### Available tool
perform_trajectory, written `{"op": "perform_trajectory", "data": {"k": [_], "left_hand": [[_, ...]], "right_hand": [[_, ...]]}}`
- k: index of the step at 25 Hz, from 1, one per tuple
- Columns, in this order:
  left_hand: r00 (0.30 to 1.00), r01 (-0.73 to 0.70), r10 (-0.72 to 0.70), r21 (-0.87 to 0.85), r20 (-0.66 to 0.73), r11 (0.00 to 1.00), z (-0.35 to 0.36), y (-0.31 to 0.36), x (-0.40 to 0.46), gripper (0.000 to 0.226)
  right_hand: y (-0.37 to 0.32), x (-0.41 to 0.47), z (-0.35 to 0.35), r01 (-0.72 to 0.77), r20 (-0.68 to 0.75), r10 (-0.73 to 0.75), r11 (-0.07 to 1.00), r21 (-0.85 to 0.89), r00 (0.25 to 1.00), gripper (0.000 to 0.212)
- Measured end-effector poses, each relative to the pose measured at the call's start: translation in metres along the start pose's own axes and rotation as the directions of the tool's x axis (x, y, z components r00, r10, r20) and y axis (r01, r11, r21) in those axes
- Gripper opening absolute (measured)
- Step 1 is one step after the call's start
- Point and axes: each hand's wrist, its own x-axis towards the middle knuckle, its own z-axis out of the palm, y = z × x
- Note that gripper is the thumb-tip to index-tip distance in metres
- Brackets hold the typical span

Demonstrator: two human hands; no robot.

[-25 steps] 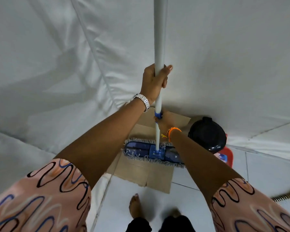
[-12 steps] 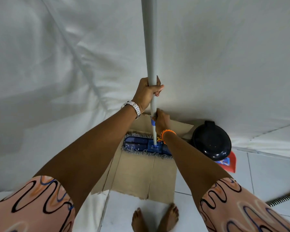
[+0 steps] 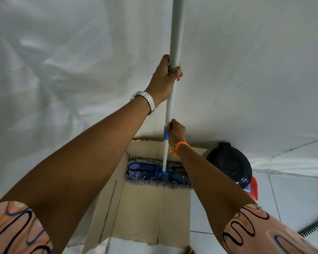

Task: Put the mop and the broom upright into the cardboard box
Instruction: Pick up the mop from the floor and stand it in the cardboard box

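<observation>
The mop stands upright, its grey pole [image 3: 175, 33] rising out of the top of the view. Its flat blue head [image 3: 147, 170] with a grey fringe rests inside the open cardboard box [image 3: 145, 213], against the far wall of the box. My left hand [image 3: 163, 77] grips the pole high up. My right hand [image 3: 175, 132] grips it lower, at the blue collar just above the box. At the right edge lies a striped handle [image 3: 314, 226], possibly the broom; its head is out of view.
A white sheet [image 3: 62, 70] hangs behind and to the left of the box. A black round lid or bin [image 3: 229, 164] stands right of the box, with a red dustpan-like item [image 3: 253, 189] behind it. White floor tiles [image 3: 292, 198] lie to the right.
The mop head has gone from above the box down into it, against its far side. The view has come closer to the box. Both hands have kept hold of the pole.
</observation>
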Motion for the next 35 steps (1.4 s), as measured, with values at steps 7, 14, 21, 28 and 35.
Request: {"op": "perform_trajectory", "data": {"k": [7,14,21,28,35], "left_hand": [[0.998,0.054,-0.05,0.251,-0.025,0.966,0.007,-0.01,0.053,0.022],[0.991,0.119,-0.094,0.283,-0.1,0.952,0.009,-0.016,0.053,0.021],[0.803,0.246,-0.113,0.153,-0.585,0.957,0.037,-0.047,-0.072,0.025],[0.829,0.549,-0.505,0.176,-0.24,0.817,0.199,-0.041,-0.277,0.018],[0.815,0.51,-0.57,0.336,0.106,0.792,0.411,0.006,-0.391,0.02]], "right_hand": [[0.014,0.051,0.004,0.036,-0.006,-0.037,0.999,-0.021,0.999,0.012],[0.019,0.033,-0.022,-0.049,0.178,0.059,0.997,-0.062,0.982,0.05],[0.145,-0.127,-0.121,-0.207,0.168,0.209,0.978,-0.031,0.963,0.055],[0.268,-0.363,-0.339,-0.565,-0.276,0.591,0.806,0.176,0.758,0.047],[0.384,-0.534,-0.479,-0.599,-0.404,0.676,0.736,0.316,0.617,0.035]]}}
